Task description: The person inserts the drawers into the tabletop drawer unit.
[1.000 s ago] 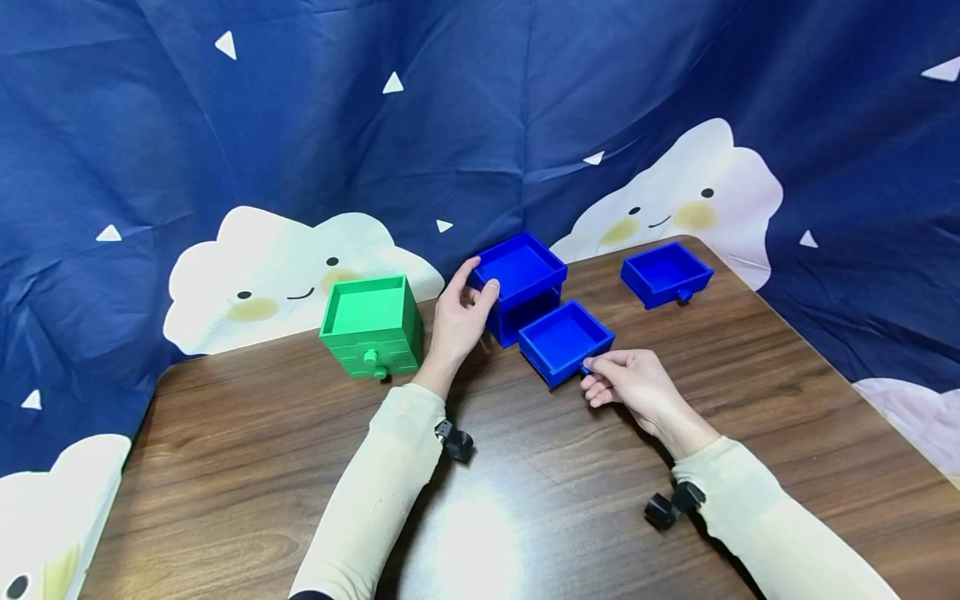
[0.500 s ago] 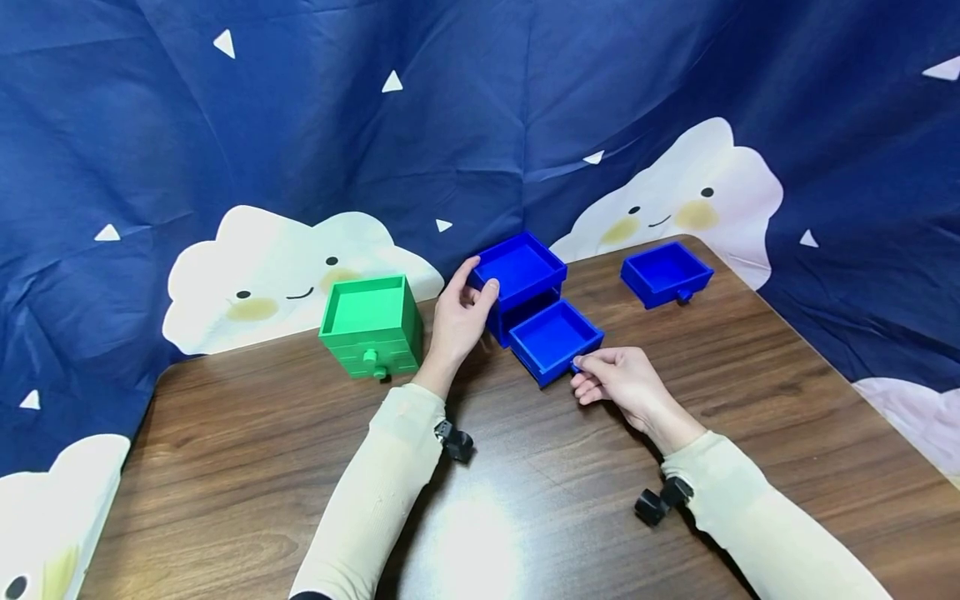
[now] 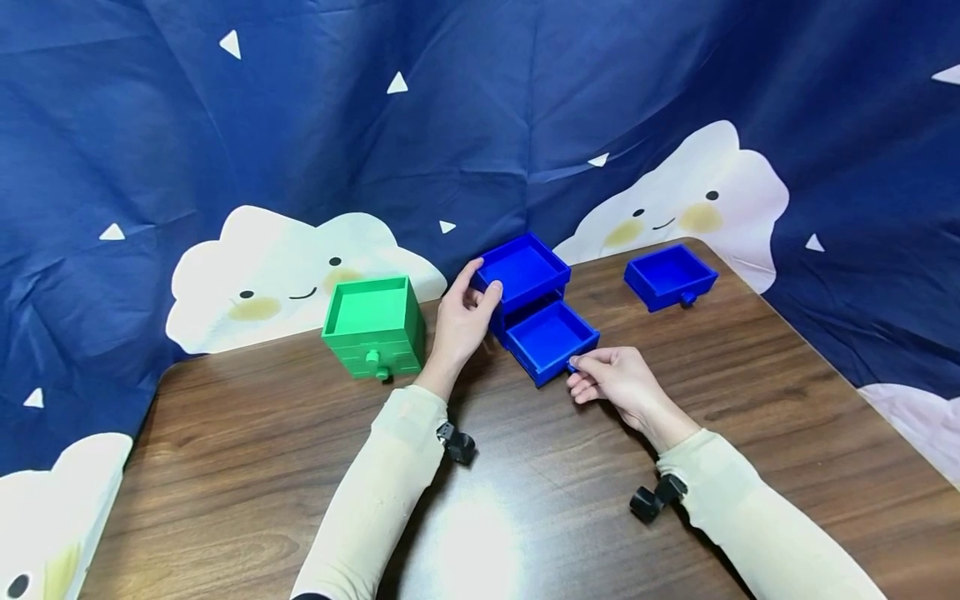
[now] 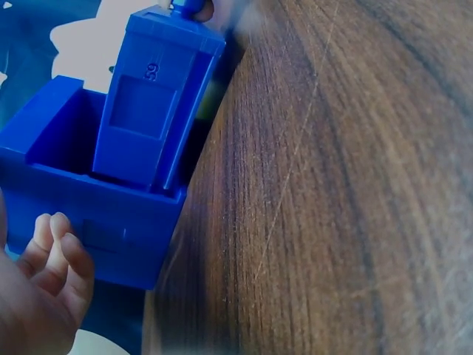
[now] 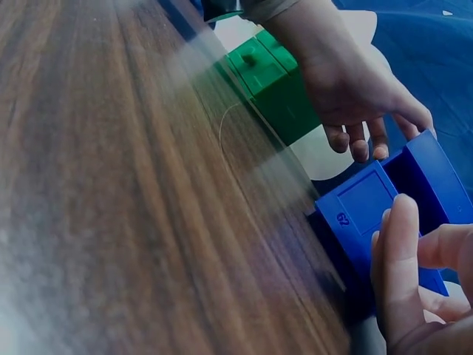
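A small blue cabinet (image 3: 522, 268) with a tray-like top stands at the back of the table. My left hand (image 3: 462, 321) holds its left side, thumb at the front edge and index finger farther back; the left wrist view shows other fingers curled by the cabinet's wall (image 4: 103, 233). A blue drawer (image 3: 553, 337) is partly inside the opening below the top, its front end sticking out. My right hand (image 3: 618, 383) pinches the drawer's round knob (image 3: 572, 364) between thumb and index finger. In the left wrist view the drawer's underside (image 4: 151, 103) shows, slanting out of the opening.
A second blue drawer (image 3: 671, 275) with a knob lies at the back right. To the left stands a green cabinet (image 3: 372, 329) with knobbed drawers. Behind the wooden table (image 3: 247, 467) hangs a dark blue cloth (image 3: 480, 117) with white clouds.
My right hand has moved left and toward the blue cabinet, sliding the drawer farther into its opening. My left hand keeps its hold on the cabinet.
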### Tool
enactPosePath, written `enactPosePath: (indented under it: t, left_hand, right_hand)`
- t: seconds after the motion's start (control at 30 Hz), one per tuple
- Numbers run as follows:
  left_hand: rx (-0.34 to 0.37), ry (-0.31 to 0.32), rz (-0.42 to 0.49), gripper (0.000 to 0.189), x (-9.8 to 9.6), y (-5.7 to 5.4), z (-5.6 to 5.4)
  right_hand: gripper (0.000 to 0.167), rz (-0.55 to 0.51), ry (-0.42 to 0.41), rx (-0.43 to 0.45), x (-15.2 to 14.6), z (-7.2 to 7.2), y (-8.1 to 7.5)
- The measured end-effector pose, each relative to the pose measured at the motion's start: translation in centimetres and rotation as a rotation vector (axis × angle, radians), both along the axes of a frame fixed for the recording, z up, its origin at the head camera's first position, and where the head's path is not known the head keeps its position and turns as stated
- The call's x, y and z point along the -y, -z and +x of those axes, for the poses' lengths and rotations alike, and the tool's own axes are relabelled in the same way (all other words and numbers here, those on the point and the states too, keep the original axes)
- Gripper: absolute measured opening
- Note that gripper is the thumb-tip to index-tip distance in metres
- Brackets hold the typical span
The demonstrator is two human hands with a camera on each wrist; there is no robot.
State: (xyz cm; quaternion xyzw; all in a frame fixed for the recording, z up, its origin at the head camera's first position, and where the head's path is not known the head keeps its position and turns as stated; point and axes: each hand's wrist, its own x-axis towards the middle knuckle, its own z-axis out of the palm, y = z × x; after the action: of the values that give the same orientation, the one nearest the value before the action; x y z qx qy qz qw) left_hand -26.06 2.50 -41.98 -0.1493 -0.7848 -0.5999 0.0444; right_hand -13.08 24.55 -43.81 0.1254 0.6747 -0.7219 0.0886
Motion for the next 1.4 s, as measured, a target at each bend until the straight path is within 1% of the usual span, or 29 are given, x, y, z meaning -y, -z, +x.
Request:
enactPosePath:
  t: [0.33,0.67,0.93,1.17,1.4]
  left_hand:
    - [0.003,0.002,0.003,0.055,-0.1,0.1,-0.1]
    - [0.007,0.001,0.009,0.055,0.0,-0.1,0.1]
    - [0.000,0.003,0.011,0.055,0.0,0.0,0.0]
    - [-0.006,0.007,0.013,0.054,0.0,0.1,-0.1]
    - [-0.004,0.009,0.016,0.054,0.0,0.0,0.0]
  right_hand:
    - [0.029,-0.011,0.002,-0.004,0.0,-0.4,0.4]
    - [0.031,0.000,0.009,0.002,0.3,-1.0,0.4]
    - [0.029,-0.028,0.001,0.008,0.5,-1.4,0.5]
    - [0.029,-0.019,0.003,0.017,0.7,-1.9,0.4]
    - [0.027,-0.016,0.009,0.017,0.9,-2.4,0.4]
